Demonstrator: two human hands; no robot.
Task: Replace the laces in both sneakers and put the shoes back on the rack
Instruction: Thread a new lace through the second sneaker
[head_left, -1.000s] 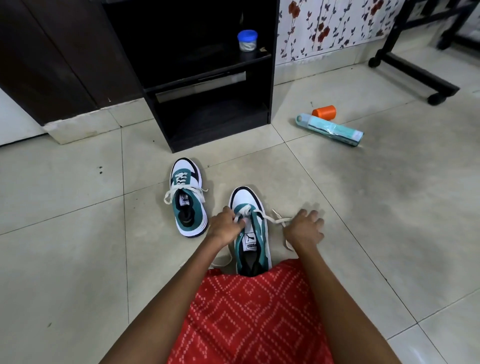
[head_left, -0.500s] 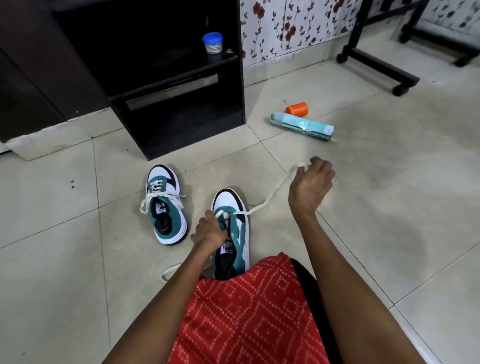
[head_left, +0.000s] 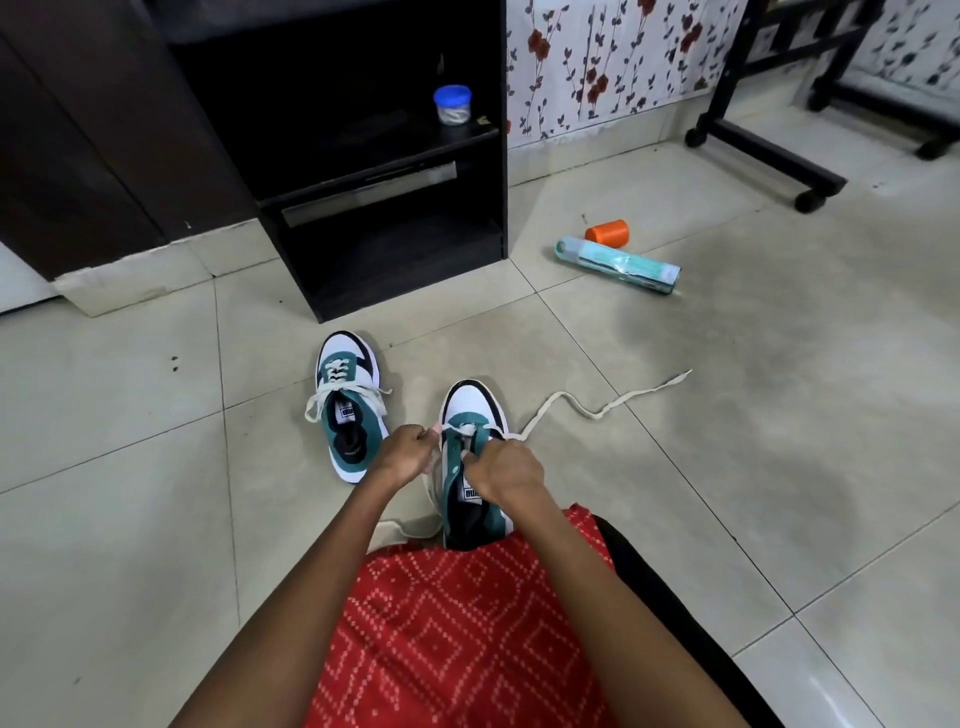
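Two sneakers sit on tile (head_left: 727, 467) before the rack (head_left: 395, 260): left hand (head_left: 402, 457) and right hand (head_left: 501, 470) pinch the lace (head_left: 597, 410) over the near sneaker (head_left: 472, 408), its end trailing right, far sneaker (head_left: 345, 410) just left

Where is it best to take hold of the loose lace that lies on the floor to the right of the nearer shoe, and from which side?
Pinch the lace just behind its tip, coming down from above with the right hand. It lies flat on the tile, so only its top is free, and that far end is likely what gets threaded next.
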